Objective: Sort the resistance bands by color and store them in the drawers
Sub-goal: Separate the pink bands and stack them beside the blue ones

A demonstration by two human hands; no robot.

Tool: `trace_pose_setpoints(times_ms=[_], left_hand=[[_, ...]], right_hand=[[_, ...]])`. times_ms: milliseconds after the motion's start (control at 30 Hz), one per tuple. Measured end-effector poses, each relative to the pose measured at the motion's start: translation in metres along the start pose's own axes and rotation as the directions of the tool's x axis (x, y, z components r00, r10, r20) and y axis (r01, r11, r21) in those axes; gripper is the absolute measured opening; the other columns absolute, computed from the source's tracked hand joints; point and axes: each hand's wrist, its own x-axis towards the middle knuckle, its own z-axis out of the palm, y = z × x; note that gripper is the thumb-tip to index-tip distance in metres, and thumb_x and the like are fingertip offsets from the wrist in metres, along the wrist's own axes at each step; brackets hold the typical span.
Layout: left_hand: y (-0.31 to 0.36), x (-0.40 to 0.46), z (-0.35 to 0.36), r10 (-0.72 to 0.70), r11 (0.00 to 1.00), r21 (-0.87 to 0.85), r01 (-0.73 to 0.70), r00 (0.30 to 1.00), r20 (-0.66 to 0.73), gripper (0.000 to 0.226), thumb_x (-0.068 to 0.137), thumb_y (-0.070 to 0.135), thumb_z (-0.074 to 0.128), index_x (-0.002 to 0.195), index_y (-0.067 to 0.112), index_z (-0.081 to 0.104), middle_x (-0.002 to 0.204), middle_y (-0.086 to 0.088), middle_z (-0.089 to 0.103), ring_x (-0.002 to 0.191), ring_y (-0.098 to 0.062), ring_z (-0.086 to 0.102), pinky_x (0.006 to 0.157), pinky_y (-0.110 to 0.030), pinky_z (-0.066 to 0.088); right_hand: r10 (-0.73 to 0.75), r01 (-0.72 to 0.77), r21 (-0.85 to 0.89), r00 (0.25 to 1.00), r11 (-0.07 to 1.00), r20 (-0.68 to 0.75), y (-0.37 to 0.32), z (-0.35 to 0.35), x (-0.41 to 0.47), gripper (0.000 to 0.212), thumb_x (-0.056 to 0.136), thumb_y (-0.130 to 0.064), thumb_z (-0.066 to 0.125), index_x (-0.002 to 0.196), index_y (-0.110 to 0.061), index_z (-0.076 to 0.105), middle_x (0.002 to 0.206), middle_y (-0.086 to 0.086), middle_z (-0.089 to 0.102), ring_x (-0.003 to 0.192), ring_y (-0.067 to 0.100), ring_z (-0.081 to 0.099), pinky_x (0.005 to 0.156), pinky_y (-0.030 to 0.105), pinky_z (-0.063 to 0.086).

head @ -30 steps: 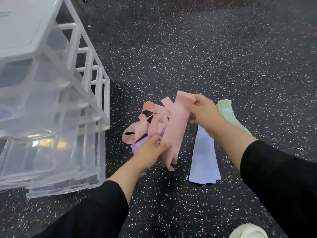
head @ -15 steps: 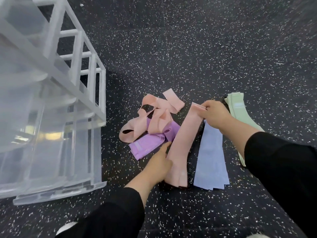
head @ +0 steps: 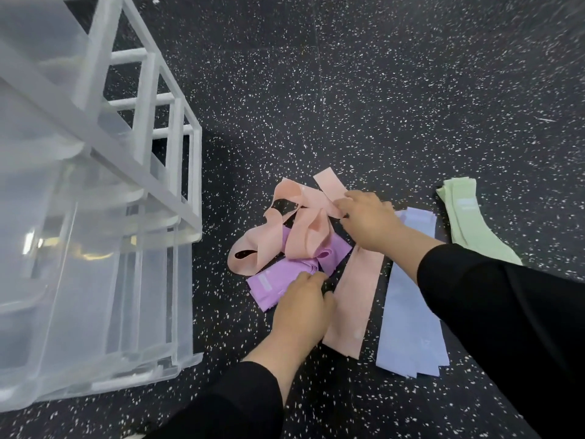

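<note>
A tangle of pink bands (head: 285,229) lies on the dark speckled floor, partly over folded purple bands (head: 275,285). One pink band (head: 354,299) lies flat beside a stack of blue bands (head: 411,315). Green bands (head: 471,226) lie furthest right. My right hand (head: 368,218) pinches a strip of the pink tangle at its upper right end. My left hand (head: 304,307) has its fingers curled on the near end of the purple bands. The translucent drawer unit (head: 95,248) with a white frame stands at the left.
The drawer unit's lower drawers (head: 104,327) stick out toward me, a short gap from the band pile. Dark speckled floor (head: 380,90) stretches beyond the bands. My black sleeves cover the lower right of the view.
The long pink band now lies flat on the floor beside the blue stack. My right hand has let go of it and moved left to the pink tangle; my left hand has shifted onto the purple bands.
</note>
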Motion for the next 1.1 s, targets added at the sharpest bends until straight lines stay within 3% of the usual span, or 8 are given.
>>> trace_pose_setpoints(times_ms=[133,267,367,467,667,767,933,1100], left_hand=[[-0.003,0.001,-0.011,-0.008,1.0,-0.017,0.007,0.999,-0.031,0.038,0.102,0.028,0.047,0.139,0.026,0.055,0.13,0.001,0.057,0.119,-0.021,0.056,0.09,-0.034,0.044],[-0.01,-0.001,-0.017,0.003,1.0,-0.016,-0.004,1.0,-0.023,0.037,0.104,0.032,0.047,0.14,0.027,0.054,0.128,0.002,0.057,0.113,-0.02,0.059,0.09,-0.034,0.047],[-0.013,-0.003,-0.019,-0.009,0.999,-0.046,0.008,1.0,-0.014,0.036,0.103,0.032,0.048,0.139,0.029,0.054,0.126,0.003,0.058,0.111,-0.018,0.059,0.094,-0.036,0.049],[-0.012,-0.006,-0.021,-0.012,0.997,-0.083,0.011,1.0,-0.01,0.036,0.103,0.032,0.048,0.138,0.029,0.056,0.127,0.004,0.058,0.111,-0.018,0.06,0.096,-0.039,0.05],[0.004,-0.012,-0.048,0.02,0.974,-0.22,-0.06,0.984,-0.179,0.027,0.103,0.029,0.048,0.127,0.031,0.062,0.118,0.014,0.06,0.094,-0.001,0.057,0.084,-0.021,0.047],[0.02,-0.016,-0.077,0.022,0.945,-0.301,-0.127,0.944,-0.329,0.027,0.105,0.028,0.049,0.128,0.028,0.063,0.113,0.016,0.061,0.092,0.009,0.054,0.075,-0.009,0.039],[0.05,-0.019,-0.129,-0.028,0.87,-0.432,-0.238,0.851,-0.525,0.025,0.104,0.032,0.049,0.124,0.028,0.064,0.109,0.008,0.068,0.098,-0.01,0.063,0.09,-0.035,0.053],[0.067,-0.02,-0.164,-0.009,0.84,-0.487,-0.238,0.892,-0.452,0.042,0.106,0.031,0.047,0.148,0.026,0.049,0.122,0.014,0.061,0.107,-0.003,0.057,0.086,-0.017,0.041]], right_hand=[[-0.01,0.033,-0.175,0.991,0.984,0.135,-0.013,0.014,0.017,0.052,0.099,-0.015,0.041,0.148,-0.03,0.039,0.166,0.003,0.013,0.15,0.032,0.016,0.113,0.064,0.023],[0.073,-0.045,-0.205,0.988,0.978,0.134,-0.015,0.015,0.019,0.05,0.094,-0.006,0.043,0.141,-0.023,0.046,0.15,0.004,0.03,0.141,0.031,0.028,0.108,0.061,0.029],[0.091,-0.087,-0.179,0.996,0.98,0.019,-0.017,0.012,0.015,0.04,0.095,-0.005,0.044,0.134,-0.013,0.049,0.14,0.005,0.042,0.13,0.031,0.041,0.102,0.056,0.037],[0.14,-0.104,0.153,0.96,0.983,-0.241,-0.018,-0.005,0.008,0.03,0.101,-0.015,0.046,0.128,-0.011,0.058,0.117,0.009,0.057,0.109,0.033,0.056,0.093,0.048,0.047],[0.459,0.075,0.836,0.807,0.544,-0.371,-0.04,-0.063,-0.019,0.011,0.099,-0.022,0.058,0.104,-0.021,0.067,0.086,-0.008,0.062,0.077,0.009,0.057,0.069,0.024,0.043],[0.466,0.202,0.897,0.798,0.393,-0.384,-0.055,-0.091,-0.037,0.005,0.096,-0.024,0.064,0.097,-0.023,0.069,0.08,-0.01,0.061,0.065,0.002,0.05,0.063,0.017,0.042],[0.477,0.288,0.931,0.8,0.224,-0.362,-0.063,-0.117,-0.064,0.006,0.089,-0.028,0.072,0.094,-0.024,0.072,0.092,0.0,0.07,0.077,0.009,0.06,0.07,0.03,0.052],[0.314,0.327,0.933,0.879,0.147,-0.358,-0.066,-0.12,-0.08,0.011,0.083,-0.029,0.07,0.086,-0.039,0.072,0.091,-0.008,0.069,0.088,0.016,0.061,0.08,0.04,0.047]])
